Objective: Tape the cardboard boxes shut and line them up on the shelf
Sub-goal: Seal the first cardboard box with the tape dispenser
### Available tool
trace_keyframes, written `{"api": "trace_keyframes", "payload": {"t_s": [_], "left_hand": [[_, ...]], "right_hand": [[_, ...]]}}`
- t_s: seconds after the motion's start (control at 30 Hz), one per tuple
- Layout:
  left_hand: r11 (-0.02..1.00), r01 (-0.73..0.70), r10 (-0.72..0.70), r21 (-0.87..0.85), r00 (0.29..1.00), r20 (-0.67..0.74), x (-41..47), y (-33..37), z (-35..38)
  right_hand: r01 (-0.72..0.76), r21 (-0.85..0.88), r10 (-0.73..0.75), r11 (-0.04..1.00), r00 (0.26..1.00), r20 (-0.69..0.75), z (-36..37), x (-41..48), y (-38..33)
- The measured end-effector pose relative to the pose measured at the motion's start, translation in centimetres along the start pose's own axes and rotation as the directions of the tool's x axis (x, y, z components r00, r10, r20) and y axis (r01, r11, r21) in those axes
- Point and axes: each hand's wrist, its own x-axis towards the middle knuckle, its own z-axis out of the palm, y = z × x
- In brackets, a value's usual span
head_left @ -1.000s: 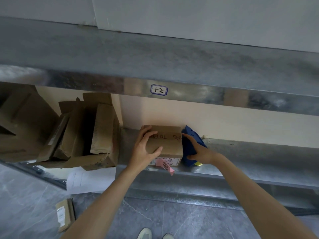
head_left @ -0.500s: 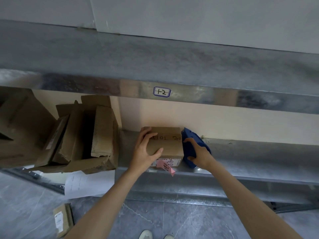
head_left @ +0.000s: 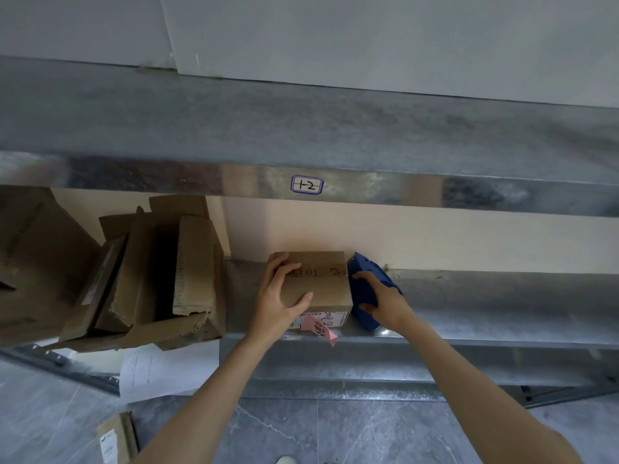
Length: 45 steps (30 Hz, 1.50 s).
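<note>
Left hand (head_left: 276, 298) curls its fingers (head_left: 281, 267) over the near-left corner of the small brown cardboard box (head_left: 323, 288) on the grey metal shelf (head_left: 485, 318), covering some handwriting. Right hand (head_left: 383, 304) clasps a blue plastic tape dispenser (head_left: 365, 286), half hidden, just beside the box's right side.

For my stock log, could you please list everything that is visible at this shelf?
upper shelf: one, grey metal, top.
lower shelf: one, grey metal, beneath it.
small box: one, brown, lower shelf, handwriting on top.
pink tag: one, pink, on the small box's front.
tape dispenser: one, blue, right of the small box.
opened boxes: several, brown, piled at left.
paper sheet: one, white, below that pile.
flat carton: one, brown, floor, lower left.
label: one, white with blue border, upper shelf's edge.
left hand: grips the small box.
right hand: grips the tape dispenser.
</note>
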Motion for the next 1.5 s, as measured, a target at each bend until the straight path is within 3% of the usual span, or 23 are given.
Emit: {"api": "trace_keyframes", "payload": {"t_s": [0.23, 0.37, 0.57, 0.67, 0.9, 1.17, 1.33, 1.5], "left_hand": [[0.999, 0.010, -0.011, -0.039, 0.999, -0.030, -0.1, 0.4, 0.0], [0.999, -0.003, 0.002, -0.033, 1.000, -0.029, -0.2, 0.5, 0.0], [0.984, -0.025, 0.043, 0.174, 0.994, -0.103, -0.7, 1.1, -0.2], [0.989, 0.018, -0.002, 0.148, 0.994, -0.105, -1.2, 1.5, -0.1], [0.995, 0.098, -0.099, -0.029, 0.993, -0.066, -1.6, 1.6, -0.1], [0.981, 0.157, -0.161, -0.117, 0.987, -0.025, -1.5, 1.7, 0.3], [0.974, 0.157, -0.164, -0.165, 0.986, -0.028, -1.4, 2.6, 1.9], [0.977, 0.127, -0.139, -0.170, 0.988, -0.065, -1.6, 2.8, 2.0]], "right_hand": [[-0.045, 0.001, 0.045, 0.999, 0.999, 0.019, -0.2, 0.2, -0.5], [-0.086, -0.204, 0.087, 0.975, 0.996, -0.001, -0.2, 0.1, -0.9], [-0.070, -0.020, 0.070, 0.997, 0.997, 0.010, 0.9, 0.2, -0.5], [-0.064, 0.043, 0.067, 0.997, 0.996, -0.064, 1.7, 0.1, -0.4], [-0.041, -0.080, 0.016, 0.996, 0.956, -0.292, 2.5, -1.0, 0.4], [0.116, 0.064, -0.077, 0.991, 0.896, -0.436, -6.4, -2.5, -1.1], [0.286, -0.056, -0.289, 0.957, 0.905, -0.313, -8.3, -3.2, -6.4], [0.397, -0.141, -0.406, 0.907, 0.913, -0.043, -5.9, -2.1, -8.7]]}}
